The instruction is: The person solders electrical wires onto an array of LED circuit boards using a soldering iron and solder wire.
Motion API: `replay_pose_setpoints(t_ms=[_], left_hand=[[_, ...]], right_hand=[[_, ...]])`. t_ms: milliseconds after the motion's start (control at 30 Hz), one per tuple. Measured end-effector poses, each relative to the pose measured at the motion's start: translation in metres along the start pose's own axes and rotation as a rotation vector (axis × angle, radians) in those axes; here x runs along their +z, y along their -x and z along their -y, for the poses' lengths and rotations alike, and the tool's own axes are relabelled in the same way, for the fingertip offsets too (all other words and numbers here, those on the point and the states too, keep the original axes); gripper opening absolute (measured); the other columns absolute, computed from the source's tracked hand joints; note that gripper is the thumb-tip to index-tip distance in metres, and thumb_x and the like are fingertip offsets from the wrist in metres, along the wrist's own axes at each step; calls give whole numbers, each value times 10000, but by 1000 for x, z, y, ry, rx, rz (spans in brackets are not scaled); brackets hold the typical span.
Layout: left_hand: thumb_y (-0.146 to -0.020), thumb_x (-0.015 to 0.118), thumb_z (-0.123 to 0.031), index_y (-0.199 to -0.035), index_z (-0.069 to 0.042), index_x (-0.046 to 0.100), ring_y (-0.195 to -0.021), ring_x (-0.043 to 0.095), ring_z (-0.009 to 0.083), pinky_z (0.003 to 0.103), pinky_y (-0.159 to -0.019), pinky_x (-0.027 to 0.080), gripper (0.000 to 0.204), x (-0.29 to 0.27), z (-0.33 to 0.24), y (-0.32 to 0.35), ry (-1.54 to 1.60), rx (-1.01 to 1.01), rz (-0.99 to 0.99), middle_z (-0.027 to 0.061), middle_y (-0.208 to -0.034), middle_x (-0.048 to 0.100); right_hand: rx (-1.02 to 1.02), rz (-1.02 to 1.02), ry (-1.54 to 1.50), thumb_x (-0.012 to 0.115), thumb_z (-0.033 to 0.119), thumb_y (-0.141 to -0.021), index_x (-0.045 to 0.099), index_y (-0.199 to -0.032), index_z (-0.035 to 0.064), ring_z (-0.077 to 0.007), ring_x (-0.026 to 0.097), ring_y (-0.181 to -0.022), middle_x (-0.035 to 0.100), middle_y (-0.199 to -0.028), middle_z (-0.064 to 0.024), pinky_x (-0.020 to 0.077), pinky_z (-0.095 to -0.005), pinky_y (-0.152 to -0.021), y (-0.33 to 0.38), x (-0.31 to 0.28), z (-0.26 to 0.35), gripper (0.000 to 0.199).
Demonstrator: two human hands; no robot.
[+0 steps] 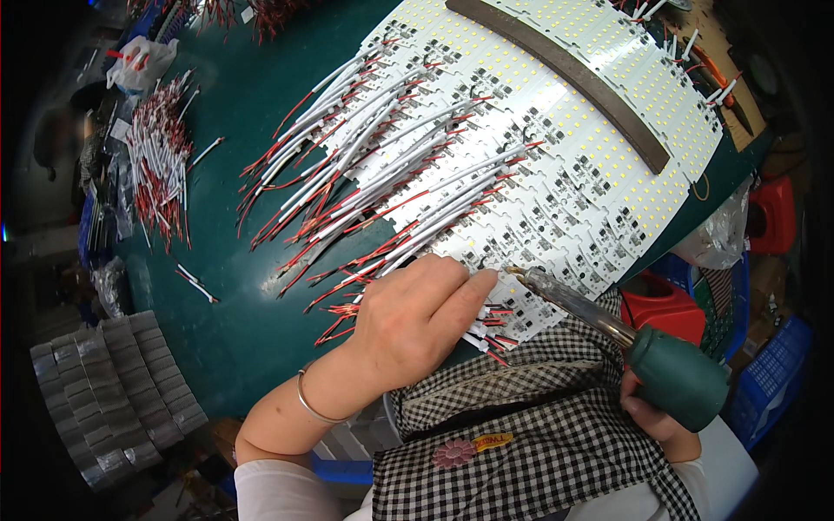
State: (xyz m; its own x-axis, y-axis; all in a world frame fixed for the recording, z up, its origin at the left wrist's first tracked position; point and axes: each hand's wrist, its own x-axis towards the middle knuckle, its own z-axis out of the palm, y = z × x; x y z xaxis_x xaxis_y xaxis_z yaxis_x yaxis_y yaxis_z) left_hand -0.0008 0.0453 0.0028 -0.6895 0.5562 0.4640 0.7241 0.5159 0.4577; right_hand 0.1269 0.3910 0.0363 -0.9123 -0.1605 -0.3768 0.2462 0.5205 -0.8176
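A large white LED circuit board sheet [556, 208] lies on the green table, with rows of red-and-white wires [382, 139] attached along its left part. My left hand [417, 317] is closed over the board's near edge, its thumb and forefinger pinched close to the surface. From beneath it, a bundle of white wires [488, 337] with red and black ends sticks out. My right hand [647, 412] grips the green handle of a soldering iron [678, 373]. The iron's tip touches or nearly touches the board just right of my left fingertips; the exact contact is too small to tell.
A dark curved bar [565, 78] lies across the board. Loose wires are piled [161, 161] on the left of the table [234, 286]. Stacked grey blocks [117, 391] stand at lower left. Red stools [665, 308] and a blue crate [773, 373] are at right.
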Motion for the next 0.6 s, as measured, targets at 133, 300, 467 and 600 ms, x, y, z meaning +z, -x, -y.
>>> replay_pose_setpoints(t_ms=[133,300,467,600], left_hand=[[-743,689,-47,-1033,13,701,-611,545,178,307,-462,423,296,1,1,0,-4,16,-1,55,-769,529],[-738,688,-48,-1039,28,692,-601,526,169,300,-447,405,310,2,0,1,-47,55,-11,51,-772,512],[-730,697,-56,-1051,44,683,-605,517,161,288,-441,394,336,2,-1,1,-108,96,-8,48,-793,512],[-734,695,-53,-1050,44,683,-606,517,161,285,-443,394,330,3,-4,0,-131,96,-14,50,-797,518]], right_hand=[[-123,-1,150,742,202,-747,700,-811,110,-229,598,-814,698,-866,-12,427,-392,-823,-8,6,-11,119],[-201,0,248,755,234,-756,696,-853,105,-212,614,-833,696,-891,-2,444,-401,-852,-2,0,-24,172],[195,49,-326,809,298,-782,630,-1220,44,-215,653,-987,676,-1083,-20,514,-355,-902,10,-1,-35,537],[-172,-148,409,837,230,-692,636,-1095,-43,-170,575,-575,634,-695,-66,506,-302,-607,9,-8,-9,527]])
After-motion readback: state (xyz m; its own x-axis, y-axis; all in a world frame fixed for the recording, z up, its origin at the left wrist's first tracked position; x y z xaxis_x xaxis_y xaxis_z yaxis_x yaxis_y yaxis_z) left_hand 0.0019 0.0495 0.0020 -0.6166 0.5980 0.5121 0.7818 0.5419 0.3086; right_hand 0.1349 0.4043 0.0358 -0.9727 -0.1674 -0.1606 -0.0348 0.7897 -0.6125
